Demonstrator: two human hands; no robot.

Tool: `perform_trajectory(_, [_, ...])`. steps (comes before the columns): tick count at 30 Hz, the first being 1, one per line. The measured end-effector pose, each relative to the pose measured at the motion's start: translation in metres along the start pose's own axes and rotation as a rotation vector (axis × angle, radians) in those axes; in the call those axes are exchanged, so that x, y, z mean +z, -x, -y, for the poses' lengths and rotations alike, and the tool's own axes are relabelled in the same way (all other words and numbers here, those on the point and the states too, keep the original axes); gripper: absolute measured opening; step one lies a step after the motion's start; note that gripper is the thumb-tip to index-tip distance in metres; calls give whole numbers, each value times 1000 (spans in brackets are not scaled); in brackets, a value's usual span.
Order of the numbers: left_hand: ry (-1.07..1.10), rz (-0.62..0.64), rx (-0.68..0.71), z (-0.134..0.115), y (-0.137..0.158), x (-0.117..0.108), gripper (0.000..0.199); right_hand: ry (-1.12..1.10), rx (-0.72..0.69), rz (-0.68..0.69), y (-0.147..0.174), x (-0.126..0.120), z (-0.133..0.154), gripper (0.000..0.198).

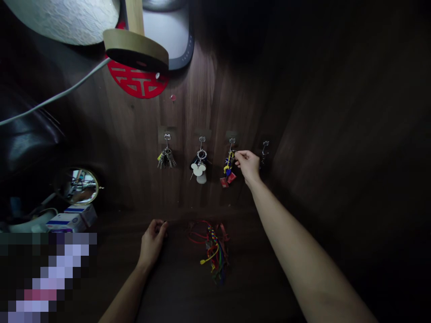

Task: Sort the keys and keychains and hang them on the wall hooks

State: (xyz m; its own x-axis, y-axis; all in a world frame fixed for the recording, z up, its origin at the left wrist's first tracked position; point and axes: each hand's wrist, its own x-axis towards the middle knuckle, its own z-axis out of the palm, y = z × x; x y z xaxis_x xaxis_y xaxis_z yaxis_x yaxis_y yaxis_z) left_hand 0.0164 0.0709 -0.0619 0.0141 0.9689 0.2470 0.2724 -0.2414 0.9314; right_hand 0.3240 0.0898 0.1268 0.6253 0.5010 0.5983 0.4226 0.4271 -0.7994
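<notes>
My right hand [248, 167] reaches to the wall, thumb and fingertips pinched at the top of a yellow and blue keychain [229, 167] with red tags. The keychain hangs at the third wall hook [232, 141]; whether its ring sits fully on the hook is hard to see. My left hand [153, 242] rests on the dark table with fingers curled in; what they hold, if anything, is hidden. To its right lies a tangle of coloured braided cords [217, 246], red, yellow, green and blue.
A bunch of keys [166, 158] and a key ring with a white mouse-head charm [198, 169] hang on the left hooks. Partly behind my right hand is a fourth hook [266, 144]. A lamp [136, 49], round mirror [82, 186] and boxes [67, 221] stand left.
</notes>
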Motion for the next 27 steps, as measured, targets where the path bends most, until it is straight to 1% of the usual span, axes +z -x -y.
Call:
perform_trajectory(5, [-28,6,4,-2,0,-1,36,3,-40,-21,-1,0,4,21])
perform_trajectory(11, [-19,6,-12,-3,1,-2,37,-80,-65,-13,-1,0,6,18])
perform_trajectory(22, [-14,9,-12,-2,1,-1,37,-94,3,1,3,2,7,21])
perform_trajectory(24, [-11,10,-20,-2,1,-1,38,-144,36,-7,2,2,7,20])
perform_trajectory(27, [-18,14,-15,-3,1,-2,37,-277,134,-1,1,1,8,18])
